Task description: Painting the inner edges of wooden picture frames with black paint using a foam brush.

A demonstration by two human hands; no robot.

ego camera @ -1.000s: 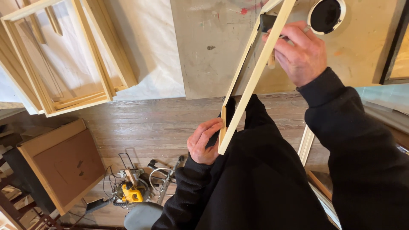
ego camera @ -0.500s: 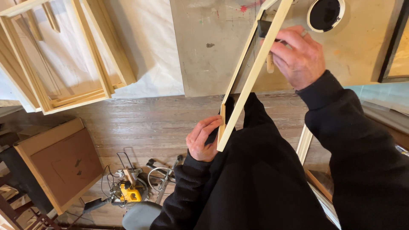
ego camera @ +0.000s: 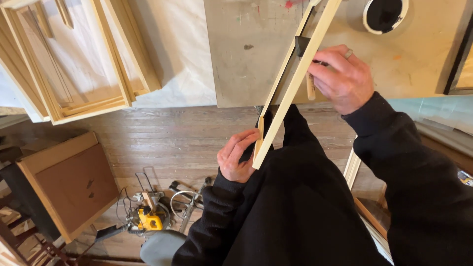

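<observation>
I see my left hand (ego camera: 239,158) gripping the near lower corner of a pale wooden frame (ego camera: 290,83). Fingers are curled and pressed together around the corner, thumb on the near face. The frame is tilted up on edge, near corner off the table (ego camera: 236,74) over my lap, far end running past the table's far edge and out of view. Its inner face looks black.

My right hand (ego camera: 340,76) is against the frame's right rail, about midway along the visible length, above the table's near edge. Fingers are closed, pinching the light wooden handle of a foam brush (ego camera: 301,47). The black foam head presses on the inner side of the rail; the handle end pokes out below my fingers. There's a ring on one finger.

A round container of black paint (ego camera: 385,14) sits near the table's far right corner, well apart from the brush. A dark-edged frame (ego camera: 460,54) lies at the table's right edge, partly cut off.

Left of the table: a stack of bare wooden frames (ego camera: 74,69) on a white sheet (ego camera: 177,54). On the plank floor (ego camera: 162,143): a brown board with wood edging (ego camera: 66,184) at left, and a yellow power tool (ego camera: 150,220) with tangled cords just beside a grey stool seat (ego camera: 160,249).
</observation>
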